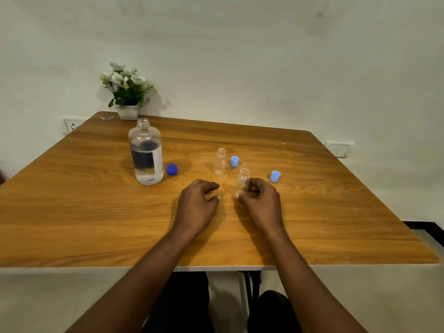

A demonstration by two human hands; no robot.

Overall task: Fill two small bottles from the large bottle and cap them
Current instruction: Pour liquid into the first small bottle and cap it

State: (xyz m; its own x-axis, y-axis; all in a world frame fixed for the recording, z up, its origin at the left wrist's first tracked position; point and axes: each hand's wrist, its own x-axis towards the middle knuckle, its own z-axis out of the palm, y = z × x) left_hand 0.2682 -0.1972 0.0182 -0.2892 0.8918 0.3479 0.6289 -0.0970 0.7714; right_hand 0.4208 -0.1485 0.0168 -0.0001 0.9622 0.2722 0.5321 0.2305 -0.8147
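Two bare forearms reach in over the near edge of the wooden table (336, 212). The left hand (199, 205) and right hand (260, 204) rest side by side on the wood, a little apart. Both have loosely curled fingers, thumbs turned inward, and hold nothing.

The right hand's knuckles hide the lower part of the near small bottle (244, 176). It stands upright, clear and uncapped, just beyond them. Whether the fingers touch it cannot be told. Right of it, apart, the near light-blue cap (275, 176) sits with its opening upward.

Farther back and slightly left stands the far small bottle (221, 161), also clear and open-necked. The far light-blue cap (234, 161) lies just beside it on the right.

Well to the left of both hands stands the large bottle (146, 152), upright with its threaded neck bare and clear liquid filling part of it. Its label shows a dark panel and a white strip of fine print, too blurred to read. No brand can be made out. A dark blue cap (172, 169) lies by its base on the right.

At the far left corner sit a white pot of artificial flowers (127, 92) and a small dark scrap (107, 118). Wall sockets show at left (72, 124) and right (338, 149).
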